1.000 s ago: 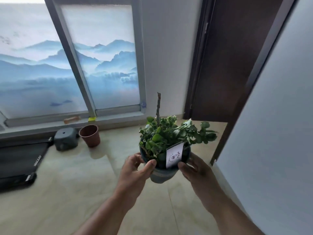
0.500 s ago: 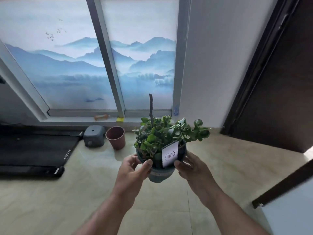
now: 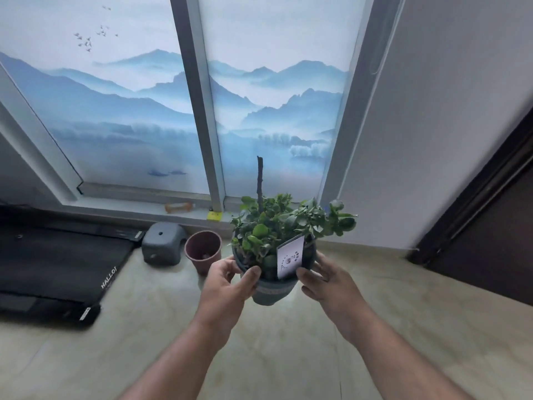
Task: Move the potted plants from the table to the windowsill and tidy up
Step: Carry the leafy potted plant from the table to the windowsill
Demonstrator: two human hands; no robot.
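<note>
I carry a potted plant (image 3: 274, 290) in a grey-blue pot, with green leaves, a bare brown stick rising from it and a white tag on its rim. My left hand (image 3: 227, 284) grips the pot's left side, thumb on the front. My right hand (image 3: 326, 281) holds the right side, fingers curled round the rim. The pot hangs in the air above the floor, in front of the low windowsill (image 3: 138, 204) under the mountain-print window.
An empty brown pot (image 3: 203, 251) stands on the floor by the sill, beside a grey plastic box (image 3: 163, 246). A black treadmill (image 3: 54, 267) lies at the left. A small orange object (image 3: 178, 207) and yellow tag (image 3: 214, 215) sit on the sill. A dark door (image 3: 490, 220) is at right.
The view has swung left and nearer to the window; the window now fills the centre and the door has slid to the right edge. Both hands keep the same hold on the pot.
</note>
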